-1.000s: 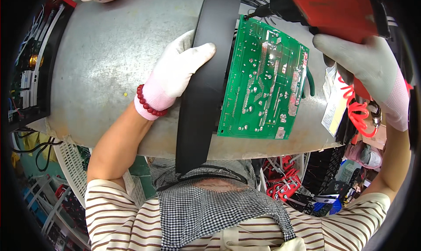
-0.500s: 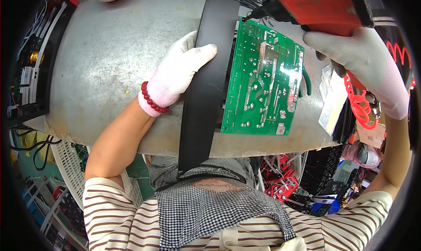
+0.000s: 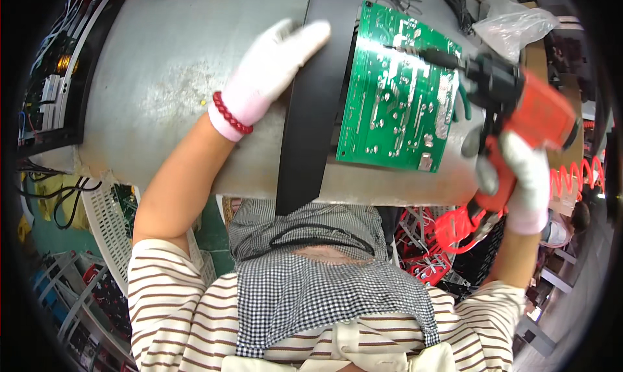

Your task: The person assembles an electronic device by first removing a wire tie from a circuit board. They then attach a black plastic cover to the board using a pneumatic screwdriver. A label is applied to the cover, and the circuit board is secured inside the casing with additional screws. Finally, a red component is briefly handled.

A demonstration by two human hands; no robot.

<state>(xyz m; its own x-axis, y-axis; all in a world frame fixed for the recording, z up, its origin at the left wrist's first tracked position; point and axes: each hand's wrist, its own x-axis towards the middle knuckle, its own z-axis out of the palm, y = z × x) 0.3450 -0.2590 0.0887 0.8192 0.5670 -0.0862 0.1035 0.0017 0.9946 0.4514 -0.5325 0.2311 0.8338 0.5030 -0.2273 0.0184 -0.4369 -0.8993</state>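
Note:
A long black metal panel (image 3: 318,86) lies on the metal workbench, its near end jutting past the front edge. My left hand (image 3: 276,60), in a white glove, is closed on the panel's left side. A green circuit board (image 3: 392,106) sits along the panel's right side, solder side up. My right hand (image 3: 519,171), also gloved, grips a red and black power screwdriver (image 3: 542,109) by its handle. The tool's blurred bit points left over the board's upper part; whether it touches is unclear. A screw (image 3: 368,4) shows at the board's far left corner.
A red coiled hose (image 3: 577,177) runs at the right. Beyond the board lie black cables (image 3: 454,8) and a clear plastic bag (image 3: 516,28). An open chassis with wiring (image 3: 61,80) stands at the left. A white crate (image 3: 113,229) is below the bench (image 3: 162,80).
The screwdriver has come away from the board's far left corner, moving right and nearer to me. The panel and board appear lower and slightly rotated in view. My left hand stays on the panel.

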